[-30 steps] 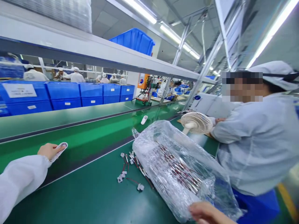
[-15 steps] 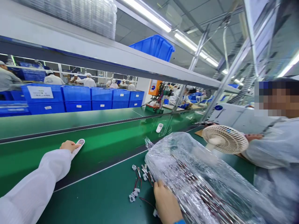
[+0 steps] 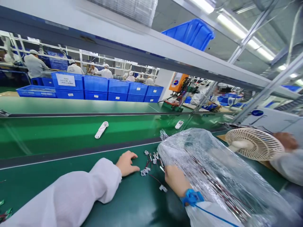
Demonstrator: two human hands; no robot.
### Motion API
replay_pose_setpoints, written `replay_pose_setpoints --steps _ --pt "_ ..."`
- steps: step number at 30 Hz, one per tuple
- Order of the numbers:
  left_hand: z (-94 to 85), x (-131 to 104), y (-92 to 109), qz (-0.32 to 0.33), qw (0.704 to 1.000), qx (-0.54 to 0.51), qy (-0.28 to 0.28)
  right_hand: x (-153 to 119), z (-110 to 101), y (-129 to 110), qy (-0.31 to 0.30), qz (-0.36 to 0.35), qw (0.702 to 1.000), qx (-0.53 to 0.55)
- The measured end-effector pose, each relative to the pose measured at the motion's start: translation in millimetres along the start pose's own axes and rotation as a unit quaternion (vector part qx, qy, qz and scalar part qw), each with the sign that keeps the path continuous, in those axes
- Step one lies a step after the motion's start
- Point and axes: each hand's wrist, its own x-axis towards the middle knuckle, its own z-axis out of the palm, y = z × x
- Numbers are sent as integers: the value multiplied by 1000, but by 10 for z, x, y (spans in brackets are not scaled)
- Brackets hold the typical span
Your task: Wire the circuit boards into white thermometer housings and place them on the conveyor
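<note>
My left hand (image 3: 128,163) is over the green table, thumb and fingers apart and holding nothing, just left of a small pile of white connector parts with dark and red wires (image 3: 147,170). At the near left edge of a clear plastic bag (image 3: 189,138) full of wired parts is my right hand (image 3: 176,179), with a blue strap on its wrist; its fingertips are hidden, so its grip cannot be made out. A white elongated housing (image 3: 101,130) lies on the green conveyor belt (image 3: 132,126), and a second white piece (image 3: 179,124) lies farther right on it.
A beige fan (image 3: 254,144) stands to the right of the bag, beside another person's arm (image 3: 288,160). Blue bins (image 3: 96,87) line the far side. A metal shelf (image 3: 132,47) crosses overhead. Green boards with wires (image 3: 7,214) lie at the lower left.
My left hand has let go of the white housing, which now lies on the belt, and has moved right to the connector pile. The view has shifted left. My right hand stays by the bag.
</note>
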Motion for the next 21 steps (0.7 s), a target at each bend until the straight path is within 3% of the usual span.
replay_pose_setpoints --steps 2,4,8,12,15,18,21 --pt "238 -46 110 26 999 -6 -18 -49 -93 27 7 11 996 92" --pt "359 -69 168 39 999 -1 -22 -141 -182 22 -3 8 978 209" --pt "404 -138 208 38 999 20 -9 -409 -257 -107 -46 -29 891 450" --pt "310 -374 157 14 999 31 26 -659 -192 -286 -86 -38 789 607" --pt "167 -666 43 -19 998 20 52 -728 -143 -360 -117 -23 736 667" --pt "5 -1009 -101 -54 996 -6 73 -666 -200 -416 -146 -18 718 680" --pt "-136 -1349 -206 -76 992 -33 91 -535 -451 -531 -161 -38 735 658"
